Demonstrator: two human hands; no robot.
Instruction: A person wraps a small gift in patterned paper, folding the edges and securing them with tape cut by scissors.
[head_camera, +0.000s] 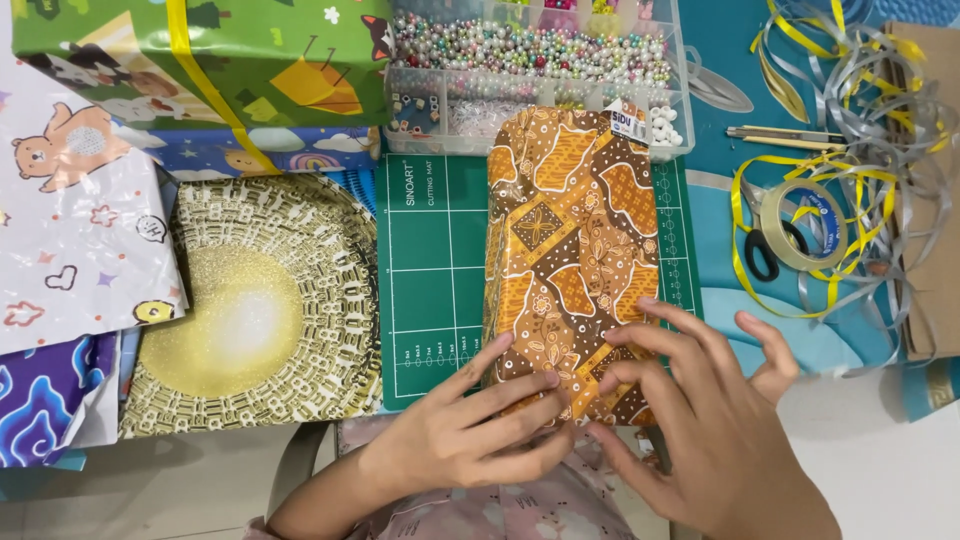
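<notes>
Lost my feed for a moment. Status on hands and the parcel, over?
Left hand and right hand both pressing the near end of the brown patterned parcel. Parcel flat on green cutting mat. Bead box touches its far end.

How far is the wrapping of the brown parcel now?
Done: brown patterned paper covers the parcel on the green cutting mat. In hand: left hand and right hand press the near end fold. Left: no tape seen there; tape roll and ribbons lie aside.
</notes>
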